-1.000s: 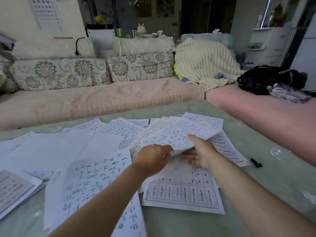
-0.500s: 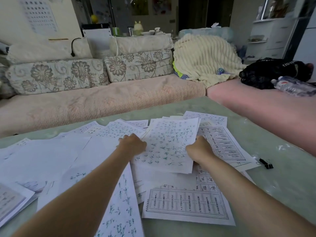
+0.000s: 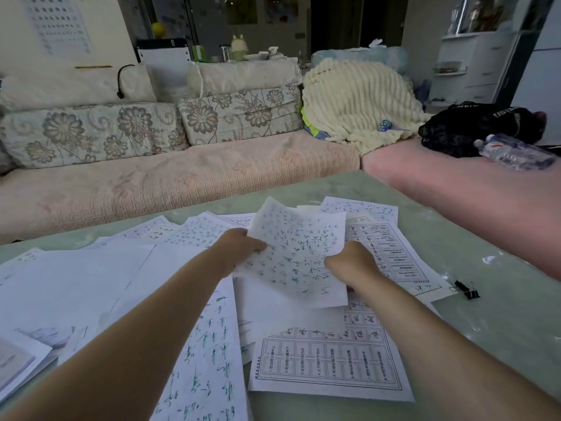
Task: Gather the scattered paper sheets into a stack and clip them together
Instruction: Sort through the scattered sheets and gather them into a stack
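both hands pinch one handwritten sheet (image 3: 299, 256) by its side edges, left hand (image 3: 239, 249) and right hand (image 3: 352, 261), lifted above scattered sheets (image 3: 331, 363) on the table (image 3: 501, 329); binder clip (image 3: 467, 290) lies right.

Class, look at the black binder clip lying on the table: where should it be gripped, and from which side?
Probably pinch the binder clip across its black body from above, using the right hand, the nearer one, once it frees the sheet. The clip lies flat on bare table, top unobstructed.
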`<action>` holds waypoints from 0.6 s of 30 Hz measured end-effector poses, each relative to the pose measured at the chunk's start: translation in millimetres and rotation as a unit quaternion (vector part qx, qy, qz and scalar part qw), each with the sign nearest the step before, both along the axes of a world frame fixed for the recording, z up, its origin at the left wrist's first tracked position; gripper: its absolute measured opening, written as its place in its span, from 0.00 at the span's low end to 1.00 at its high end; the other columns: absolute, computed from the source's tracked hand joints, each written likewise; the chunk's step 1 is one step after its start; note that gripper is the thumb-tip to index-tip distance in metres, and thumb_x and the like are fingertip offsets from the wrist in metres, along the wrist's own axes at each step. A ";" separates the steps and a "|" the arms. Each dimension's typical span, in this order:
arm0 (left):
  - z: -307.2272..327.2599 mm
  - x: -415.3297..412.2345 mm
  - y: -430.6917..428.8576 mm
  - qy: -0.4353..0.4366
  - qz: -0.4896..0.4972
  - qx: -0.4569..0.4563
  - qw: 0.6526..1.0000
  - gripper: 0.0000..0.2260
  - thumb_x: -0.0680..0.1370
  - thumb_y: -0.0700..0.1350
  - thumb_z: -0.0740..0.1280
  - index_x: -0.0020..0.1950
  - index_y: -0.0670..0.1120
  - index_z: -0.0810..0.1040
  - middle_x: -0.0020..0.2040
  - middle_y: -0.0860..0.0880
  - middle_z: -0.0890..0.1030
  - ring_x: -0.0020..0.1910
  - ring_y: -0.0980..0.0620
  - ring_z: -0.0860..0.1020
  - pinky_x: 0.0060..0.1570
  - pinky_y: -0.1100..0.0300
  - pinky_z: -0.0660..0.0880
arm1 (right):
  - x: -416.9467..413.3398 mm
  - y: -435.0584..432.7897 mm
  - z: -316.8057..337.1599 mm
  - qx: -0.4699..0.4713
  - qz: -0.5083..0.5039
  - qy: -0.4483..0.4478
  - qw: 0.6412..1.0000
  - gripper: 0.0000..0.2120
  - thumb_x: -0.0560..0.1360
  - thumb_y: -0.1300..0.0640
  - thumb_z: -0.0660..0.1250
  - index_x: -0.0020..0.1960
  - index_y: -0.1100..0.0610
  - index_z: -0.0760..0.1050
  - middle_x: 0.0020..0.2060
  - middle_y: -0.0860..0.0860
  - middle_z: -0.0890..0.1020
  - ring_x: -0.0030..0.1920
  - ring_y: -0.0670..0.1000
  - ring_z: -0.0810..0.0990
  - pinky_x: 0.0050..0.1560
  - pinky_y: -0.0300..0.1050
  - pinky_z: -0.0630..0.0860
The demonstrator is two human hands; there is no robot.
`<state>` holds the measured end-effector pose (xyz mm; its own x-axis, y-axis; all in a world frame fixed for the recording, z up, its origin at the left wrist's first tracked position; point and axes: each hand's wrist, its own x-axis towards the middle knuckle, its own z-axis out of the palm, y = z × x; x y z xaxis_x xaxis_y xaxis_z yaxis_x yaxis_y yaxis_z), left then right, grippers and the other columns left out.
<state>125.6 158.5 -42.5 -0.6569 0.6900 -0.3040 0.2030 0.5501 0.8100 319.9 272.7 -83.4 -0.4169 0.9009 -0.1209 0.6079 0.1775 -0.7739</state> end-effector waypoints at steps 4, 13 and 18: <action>5.8 4.8 -30.4 -0.096 -0.057 -0.079 0.991 0.11 0.77 0.42 0.69 0.57 0.39 0.76 0.51 0.40 0.84 0.51 0.41 0.83 0.53 0.50 0.79 | 3.9 -6.3 2.3 0.004 0.015 -0.029 0.999 0.05 0.71 0.62 0.65 0.45 0.60 0.78 0.39 0.54 0.81 0.35 0.52 0.77 0.33 0.39 0.68; -7.1 24.1 -67.0 0.040 0.017 0.012 0.999 0.17 0.75 0.37 0.67 0.63 0.45 0.73 0.56 0.43 0.79 0.52 0.40 0.79 0.51 0.46 0.80 | 12.1 -42.6 12.1 0.144 0.093 -0.185 0.968 0.30 0.75 0.45 0.67 0.71 0.57 0.65 0.69 0.57 0.64 0.68 0.58 0.66 0.62 0.52 0.73; -4.6 18.8 -115.6 -0.017 0.070 0.143 0.987 0.19 0.76 0.38 0.68 0.65 0.49 0.71 0.57 0.46 0.80 0.52 0.42 0.80 0.49 0.46 0.80 | 7.7 -69.4 25.3 0.100 0.113 0.000 0.989 0.27 0.75 0.48 0.68 0.69 0.53 0.60 0.62 0.52 0.67 0.65 0.56 0.68 0.61 0.51 0.70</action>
<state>144.4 42.9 -47.1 -0.7448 0.6537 -0.1337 0.1106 0.3186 0.9414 327.6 203.4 -58.1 -0.6097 0.7911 0.0500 0.5360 0.4578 -0.7093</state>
